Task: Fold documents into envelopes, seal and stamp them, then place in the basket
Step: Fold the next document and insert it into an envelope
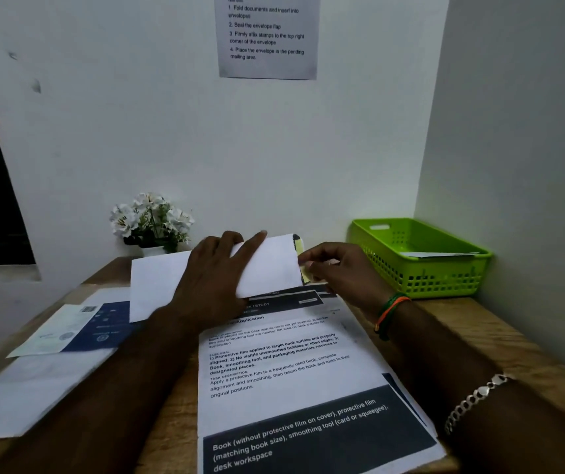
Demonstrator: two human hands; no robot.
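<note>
A white envelope [267, 265] lies across the far end of a stack of printed documents [287, 371] on the wooden desk. My left hand [212, 275] lies flat on the envelope with straight fingers, pressing it down. At the envelope's right end, a yellowish strip [303, 265] with a dark edge shows, and my right hand [339, 271] pinches there with curled fingers. The green basket [445, 278] stands at the back right, and a white envelope [438, 255] lies inside it.
A white envelope pile [34, 391] and a blue-and-white sheet [79, 330] lie at the left of the desk. A small pot of white flowers [152, 222] stands at the back by the wall. An instruction sheet [267, 35] hangs on the wall.
</note>
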